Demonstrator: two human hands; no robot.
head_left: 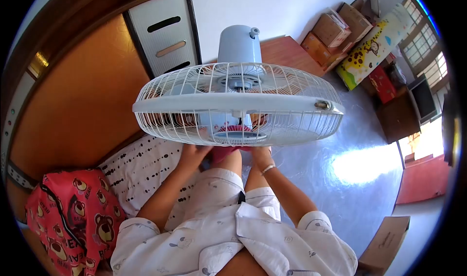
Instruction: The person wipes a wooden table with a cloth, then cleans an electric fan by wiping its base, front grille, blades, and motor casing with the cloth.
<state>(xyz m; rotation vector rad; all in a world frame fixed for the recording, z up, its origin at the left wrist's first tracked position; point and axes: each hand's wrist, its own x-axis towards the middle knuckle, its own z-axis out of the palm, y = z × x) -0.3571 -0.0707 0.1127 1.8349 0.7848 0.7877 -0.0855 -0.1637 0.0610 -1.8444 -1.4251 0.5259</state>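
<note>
A pale blue electric fan [238, 102] with a round white wire cage fills the middle of the head view, its cage seen edge-on and its motor housing [239, 43] behind. My left hand [195, 152] reaches up under the near side of the cage. My right hand [261, 154], a bracelet on its wrist, does the same a little to the right. Between them hangs a pink cloth [224, 153], close against both hands; more pink shows through the wires. The cage hides most of my fingers, so their grip cannot be made out.
At left are an orange wooden panel [78, 96], a spotted white cloth [141, 171] and a red bear-print bag [78, 222]. Cardboard boxes [332, 30], a rolled giraffe-print mat [372, 47] and a dark cabinet [398, 115] stand right. An open carton [386, 244] lies lower right on the shiny floor [321, 188].
</note>
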